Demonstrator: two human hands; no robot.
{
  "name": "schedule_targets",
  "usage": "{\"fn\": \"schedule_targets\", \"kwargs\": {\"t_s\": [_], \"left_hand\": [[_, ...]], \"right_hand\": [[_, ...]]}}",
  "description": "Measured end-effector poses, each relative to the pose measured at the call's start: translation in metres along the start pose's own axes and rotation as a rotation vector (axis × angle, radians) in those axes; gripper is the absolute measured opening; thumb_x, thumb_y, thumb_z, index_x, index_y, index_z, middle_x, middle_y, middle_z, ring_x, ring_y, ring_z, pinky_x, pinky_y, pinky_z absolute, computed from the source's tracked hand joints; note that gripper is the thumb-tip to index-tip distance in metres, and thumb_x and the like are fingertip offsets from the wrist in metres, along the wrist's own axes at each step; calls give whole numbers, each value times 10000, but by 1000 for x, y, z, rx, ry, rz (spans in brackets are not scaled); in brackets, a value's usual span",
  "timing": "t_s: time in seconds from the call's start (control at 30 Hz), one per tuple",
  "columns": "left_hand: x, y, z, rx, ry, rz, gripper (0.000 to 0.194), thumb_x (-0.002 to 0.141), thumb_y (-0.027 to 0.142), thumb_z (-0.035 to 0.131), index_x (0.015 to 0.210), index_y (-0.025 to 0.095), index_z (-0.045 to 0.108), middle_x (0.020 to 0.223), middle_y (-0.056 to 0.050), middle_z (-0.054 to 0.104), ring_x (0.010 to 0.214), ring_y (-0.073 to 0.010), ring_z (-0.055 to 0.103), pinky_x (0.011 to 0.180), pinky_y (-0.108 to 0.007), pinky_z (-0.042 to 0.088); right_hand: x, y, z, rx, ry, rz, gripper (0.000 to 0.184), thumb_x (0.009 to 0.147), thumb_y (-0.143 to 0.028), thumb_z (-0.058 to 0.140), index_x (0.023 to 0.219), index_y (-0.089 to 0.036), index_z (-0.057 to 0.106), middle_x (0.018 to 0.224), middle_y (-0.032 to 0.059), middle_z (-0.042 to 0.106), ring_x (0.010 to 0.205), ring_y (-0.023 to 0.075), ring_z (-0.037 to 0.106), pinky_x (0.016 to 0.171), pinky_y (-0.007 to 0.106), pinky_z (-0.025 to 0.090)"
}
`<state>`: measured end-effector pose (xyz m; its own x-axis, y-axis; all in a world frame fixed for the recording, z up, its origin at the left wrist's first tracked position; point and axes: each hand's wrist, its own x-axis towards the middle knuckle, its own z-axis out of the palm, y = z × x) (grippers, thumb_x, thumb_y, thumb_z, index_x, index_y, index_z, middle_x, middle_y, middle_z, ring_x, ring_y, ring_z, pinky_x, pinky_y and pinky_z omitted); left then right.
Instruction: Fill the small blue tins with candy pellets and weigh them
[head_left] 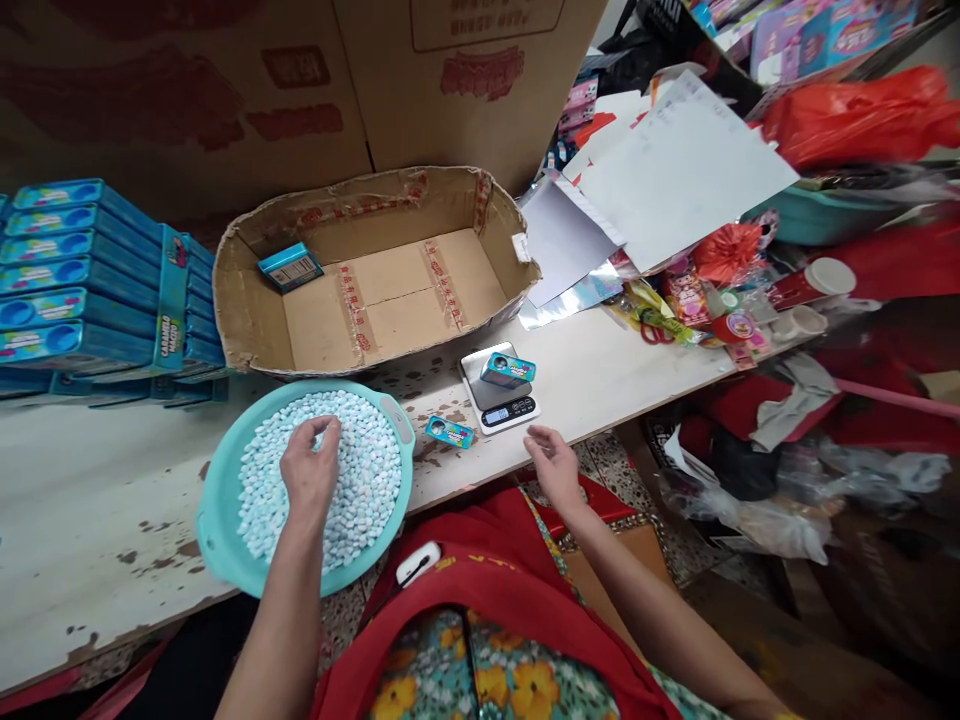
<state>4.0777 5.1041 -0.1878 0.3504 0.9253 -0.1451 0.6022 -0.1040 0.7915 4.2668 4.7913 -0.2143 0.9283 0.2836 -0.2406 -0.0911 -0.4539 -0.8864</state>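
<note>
My left hand [310, 467] rests in a teal basin [217, 500] full of small pale candies [360, 470], fingertips pinched together on some of them. My right hand [553, 462] hovers at the table's front edge, fingers loosely spread and holding nothing, just in front of a small digital scale [499, 405]. A little blue tin [508, 370] lies on the scale. A blue lid or tin part [449, 431] lies on the table between the basin and the scale.
A shallow cardboard tray [375, 270] behind the basin holds one blue tin [290, 266]. Stacked blue boxes [90, 280] stand at the left. Papers [667, 170], sweets packets and a red bag [855, 115] clutter the right. Large cartons stand behind.
</note>
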Motion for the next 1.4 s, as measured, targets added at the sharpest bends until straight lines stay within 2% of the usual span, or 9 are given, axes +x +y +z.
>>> {"fn": "schedule_targets", "kwargs": {"t_s": [0.1, 0.27, 0.53, 0.67, 0.83, 0.97, 1.07, 1.2, 1.4], "left_hand": [[-2, 6, -1, -37, -17, -13, 299, 774, 454, 584, 884, 193, 678, 929, -36, 690, 906, -208, 623, 901, -339, 462], [-7, 16, 1, -51, -6, -29, 289, 765, 450, 594, 857, 190, 680, 883, -30, 693, 872, -203, 626, 874, -329, 471], [-5, 39, 8, -51, 54, -18, 267, 779, 436, 603, 842, 190, 683, 856, -19, 690, 845, -193, 621, 838, -309, 463], [-3, 63, 20, -55, 28, 76, 246, 795, 415, 595, 839, 187, 678, 841, -17, 680, 832, -181, 614, 846, -300, 462], [-3, 99, 49, -25, -88, 291, 210, 846, 370, 553, 846, 195, 669, 848, -12, 676, 814, -156, 613, 833, -276, 450], [-5, 124, 75, -75, -217, 404, 199, 861, 360, 549, 858, 196, 662, 872, -14, 672, 834, -149, 608, 830, -267, 445], [-7, 131, 92, -215, -296, 291, 217, 846, 386, 570, 845, 190, 662, 836, -13, 666, 794, -149, 602, 796, -267, 457], [-10, 126, 100, -517, -400, 34, 263, 788, 419, 636, 884, 175, 655, 866, -41, 673, 800, -168, 628, 773, -283, 477], [-14, 131, 50, -961, -341, -336, 442, 813, 540, 570, 1041, 166, 628, 1104, -122, 662, 971, -205, 646, 832, -310, 490]], "right_hand": [[-18, 3, 21, -9, -144, -5, 378, 744, -401, 675, 1032, -164, 611, 1006, 102, 657, 863, 216, 623, 795, 415, 528], [-34, -2, 54, -76, -197, -89, 634, 711, -293, 711, 1286, -237, 451, 1252, 103, 508, 1029, 224, 564, 804, 393, 530], [-14, -19, 87, -173, -159, -339, 771, 679, -259, 781, 1338, -242, 380, 1320, 112, 427, 1247, 267, 420, 1053, 475, 402], [-1, -24, 98, -200, -134, -411, 769, 644, -257, 815, 1304, -233, 421, 1285, 114, 479, 1217, 279, 448, 1051, 489, 394], [4, -26, 93, -197, -150, -486, 696, 628, -348, 835, 1219, -229, 487, 1234, 112, 523, 1179, 279, 485, 1014, 485, 424], [24, -31, 62, -109, 146, -536, 727, 683, -406, 790, 1269, -201, 412, 1248, 139, 475, 1204, 267, 463, 1017, 473, 424], [67, -36, 39, -77, 295, -400, 776, 695, -420, 770, 1319, -189, 372, 1303, 154, 461, 1206, 263, 475, 994, 451, 440], [112, -60, 31, -53, -14, -318, 505, 691, -459, 754, 1076, -183, 580, 1005, 63, 651, 950, 223, 611, 902, 392, 489], [59, -158, 53, -121, -235, -614, 394, 723, -415, 750, 1057, -244, 626, 1023, 35, 665, 954, 217, 613, 881, 368, 476]]}}
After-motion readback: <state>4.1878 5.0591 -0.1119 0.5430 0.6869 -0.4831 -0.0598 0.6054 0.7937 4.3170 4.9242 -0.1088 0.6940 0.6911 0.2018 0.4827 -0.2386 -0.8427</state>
